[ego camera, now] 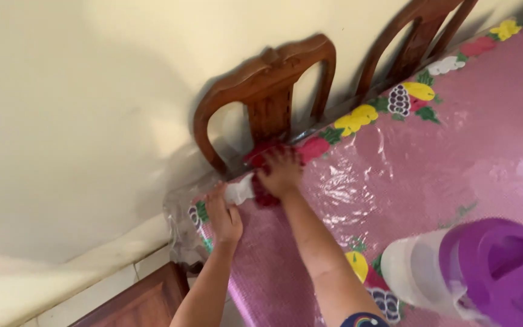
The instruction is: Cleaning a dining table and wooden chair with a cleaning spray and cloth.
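The right hand (282, 171) is pressing down, fingers spread, on a crumpled dark red cloth (264, 158) at the far edge of the pink table covering printed with fruit and wrapped in clear plastic (455, 151). The cloth is bunching out on both sides of that hand, right at the table covering's edge, just in front of the carved brown wooden chair back (266, 91) standing against the cream wall (80, 109).

The left hand (224, 218) is sitting just beside the right hand, at the corner of the table covering, fingers curled around a small white object (240, 191). The picture is blurred there, so what that object is cannot be told, and how tightly it is being gripped is not clear either. The white object is touching the red cloth's near side.

Further along the same edge of the table covering, a second brown wooden chair back (419, 36) is leaning into view. Well apart from both hands, at the near side of the table covering, a translucent plastic jug with a purple lid (485, 272) is looming large and out of focus. Below the table covering's corner, a piece of brown wooden furniture (146, 300) is showing beside pale floor tiles (98, 290).
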